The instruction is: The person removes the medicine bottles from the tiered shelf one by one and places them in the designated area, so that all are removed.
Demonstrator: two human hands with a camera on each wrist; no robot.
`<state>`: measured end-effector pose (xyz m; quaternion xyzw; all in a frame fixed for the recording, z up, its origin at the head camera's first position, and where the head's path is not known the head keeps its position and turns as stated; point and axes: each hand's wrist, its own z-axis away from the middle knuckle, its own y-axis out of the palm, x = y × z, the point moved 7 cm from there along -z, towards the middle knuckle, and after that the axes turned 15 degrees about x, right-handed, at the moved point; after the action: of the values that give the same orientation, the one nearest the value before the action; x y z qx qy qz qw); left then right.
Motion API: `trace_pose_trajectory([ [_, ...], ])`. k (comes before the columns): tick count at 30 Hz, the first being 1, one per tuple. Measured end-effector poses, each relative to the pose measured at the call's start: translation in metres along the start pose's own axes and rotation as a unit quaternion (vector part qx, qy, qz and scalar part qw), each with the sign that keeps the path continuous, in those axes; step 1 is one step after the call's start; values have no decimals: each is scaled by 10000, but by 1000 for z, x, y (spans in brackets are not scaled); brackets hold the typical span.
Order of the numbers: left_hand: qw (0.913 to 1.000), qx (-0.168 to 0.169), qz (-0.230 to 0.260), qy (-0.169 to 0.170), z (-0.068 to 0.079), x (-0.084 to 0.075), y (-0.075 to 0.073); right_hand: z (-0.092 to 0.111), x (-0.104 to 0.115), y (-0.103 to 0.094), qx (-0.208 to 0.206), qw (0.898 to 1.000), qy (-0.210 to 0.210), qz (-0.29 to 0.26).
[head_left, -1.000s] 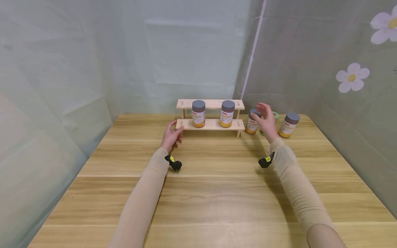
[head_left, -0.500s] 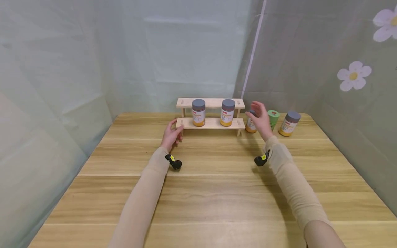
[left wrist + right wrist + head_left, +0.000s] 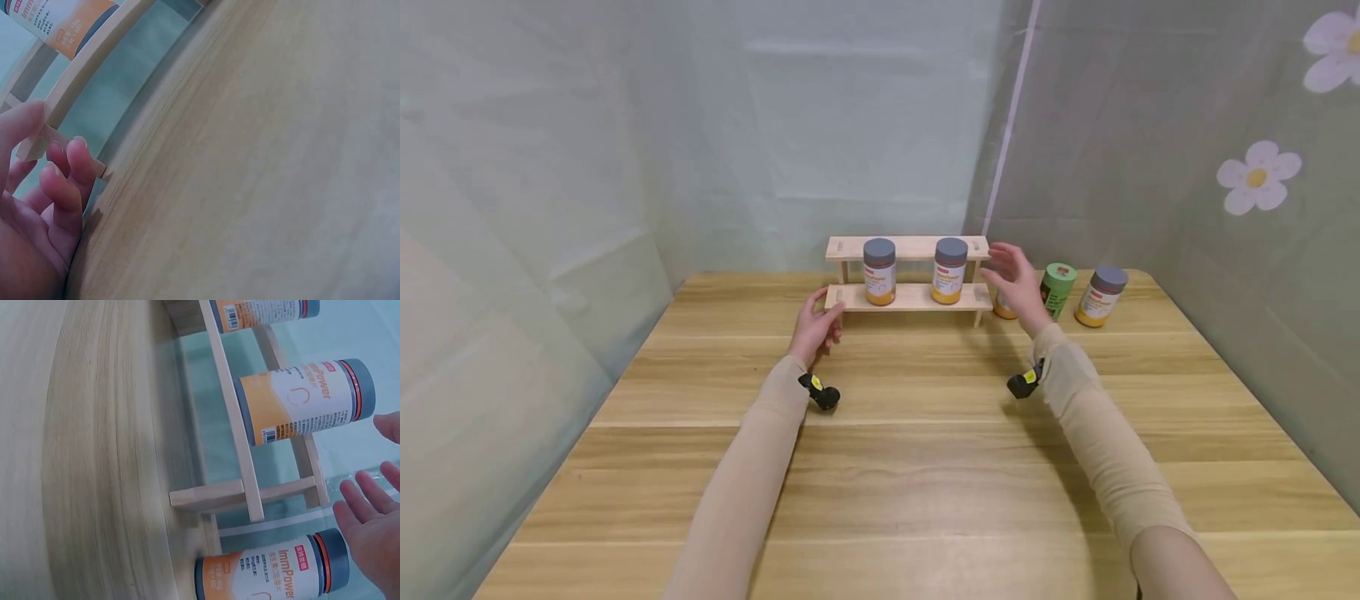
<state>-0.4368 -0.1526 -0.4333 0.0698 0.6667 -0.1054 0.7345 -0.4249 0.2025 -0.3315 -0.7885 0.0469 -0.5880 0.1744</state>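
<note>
Left hand at the left end of the wooden rack, gripping the lower board: thumb over the top, fingers curled beneath in the left wrist view. Right hand raised at the rack's right end, grasping nothing, fingers apart and loosely bent; fingertips just beside the end of the upper board, contact impossible to tell. Rack stands at the far side of the table, two-tiered, the upper board farther back than the lower. On the lower board, two upright jars with grey-blue lids and white-and-orange labels: the left jar left of middle, the middle jar nearer the right end, a gap between them. Right of the rack, on the table, a third jar of the same kind, partly hidden behind the right hand in the head view. Farther right, a green canister, then the rightmost jar, just beside it. Both forearms in beige sleeves, a small black camera at each wrist. Beyond the table, pale cloth; on the right wall, white flowers with yellow centres.
</note>
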Motion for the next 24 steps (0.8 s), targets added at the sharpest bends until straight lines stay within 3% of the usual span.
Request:
trace_pose_trajectory([
  [11, 10000, -6, 32, -88, 2, 0, 1, -5, -3, 24, 774, 9966, 85, -282],
  [24, 9999, 14, 71, -83, 2, -2, 1, -16, 0, 36, 812, 9951, 267, -500],
])
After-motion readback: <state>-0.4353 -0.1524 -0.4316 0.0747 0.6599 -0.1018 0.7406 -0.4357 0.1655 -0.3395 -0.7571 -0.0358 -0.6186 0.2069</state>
